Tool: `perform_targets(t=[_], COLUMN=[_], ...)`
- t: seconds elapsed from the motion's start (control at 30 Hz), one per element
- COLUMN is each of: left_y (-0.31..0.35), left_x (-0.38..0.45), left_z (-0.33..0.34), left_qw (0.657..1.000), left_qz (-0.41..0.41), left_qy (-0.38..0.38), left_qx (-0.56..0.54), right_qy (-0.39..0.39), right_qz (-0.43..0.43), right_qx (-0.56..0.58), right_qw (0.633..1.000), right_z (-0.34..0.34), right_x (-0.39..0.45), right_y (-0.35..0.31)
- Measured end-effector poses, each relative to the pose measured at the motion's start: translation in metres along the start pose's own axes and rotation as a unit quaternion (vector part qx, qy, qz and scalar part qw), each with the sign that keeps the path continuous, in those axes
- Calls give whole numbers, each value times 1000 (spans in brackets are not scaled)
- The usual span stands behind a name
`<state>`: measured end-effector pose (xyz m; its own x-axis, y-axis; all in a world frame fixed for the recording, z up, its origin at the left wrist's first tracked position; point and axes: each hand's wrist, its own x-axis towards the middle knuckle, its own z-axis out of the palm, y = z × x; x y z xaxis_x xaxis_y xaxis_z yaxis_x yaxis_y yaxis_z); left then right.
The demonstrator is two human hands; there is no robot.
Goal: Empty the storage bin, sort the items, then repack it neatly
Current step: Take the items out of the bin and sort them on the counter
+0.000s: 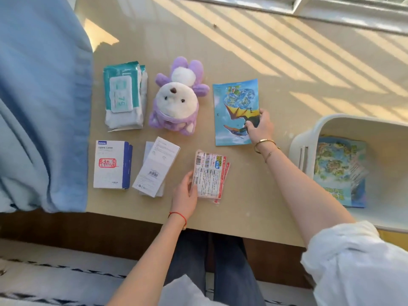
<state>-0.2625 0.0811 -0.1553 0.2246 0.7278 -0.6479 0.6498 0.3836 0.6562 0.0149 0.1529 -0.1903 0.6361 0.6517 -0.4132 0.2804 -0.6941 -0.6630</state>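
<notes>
A white storage bin (309, 140) stands at the table's right edge with a blue illustrated packet (337, 168) lying inside. My right hand (260, 127) holds the right edge of a blue picture booklet (234, 107) flat on the table. My left hand (186, 193) grips the left edge of a small stack of red-and-white sachets (210, 177). Laid out to the left are a purple and white plush toy (176, 102), a teal pack of wet wipes (123, 96), a white and blue box (110, 164) and a white flat box (155, 166).
A blue cloth (42, 107) hangs over the table's left side. The beige table (242, 51) stretches back to a window sill, striped with sunlight. My legs show below the table's front edge (220, 233).
</notes>
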Motion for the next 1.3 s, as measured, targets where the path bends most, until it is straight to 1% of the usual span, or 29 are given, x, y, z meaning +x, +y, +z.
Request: perform_targets(t=[0.1, 0.2, 0.23, 0.37, 0.43, 0.6, 0.73, 0.8, 0.93, 1.13, 1.2, 1.3], left_y=[1, 10, 17, 51, 67, 95, 115, 125, 152, 192, 204, 218], left_x=[-3, -10, -14, -36, -50, -81, -108, -120, -139, -162, -165, -161], left_z=[-6, -18, -24, -52, -65, -81, -77, -66, -27, 65, 94, 133], left_qw=[995, 987, 984, 969, 959, 934, 922, 917, 912, 916, 920, 931], left_qz=[34, 46, 59, 147, 189, 255, 269, 282, 299, 289, 289, 275], left_qy=[7, 30, 37, 71, 83, 81, 81, 87, 106, 160, 158, 134], left_qx=[90, 154, 165, 183, 196, 237, 266, 268, 261, 225, 214, 201], right_qy=[-1, 12, 23, 80, 97, 112, 140, 151, 145, 112, 91, 50], right_qz=[-20, -48, -61, -164, -194, -212, -208, -195, -165, -162, -157, -146], right_qx=[-80, -182, -192, -176, -171, -181, -167, -160, -158, -153, -155, -170], right_qw=[997, 982, 979, 967, 961, 954, 953, 956, 963, 968, 971, 973], right_z=[-6, -23, -31, -72, -92, -132, -171, -193, -243, -329, -349, -367], right_x=[-4, -19, -29, -91, -128, -202, -239, -248, -244, -209, -190, -162], right_y=[-3, -13, -18, -34, -31, -9, 13, 30, 73, 126, 140, 157])
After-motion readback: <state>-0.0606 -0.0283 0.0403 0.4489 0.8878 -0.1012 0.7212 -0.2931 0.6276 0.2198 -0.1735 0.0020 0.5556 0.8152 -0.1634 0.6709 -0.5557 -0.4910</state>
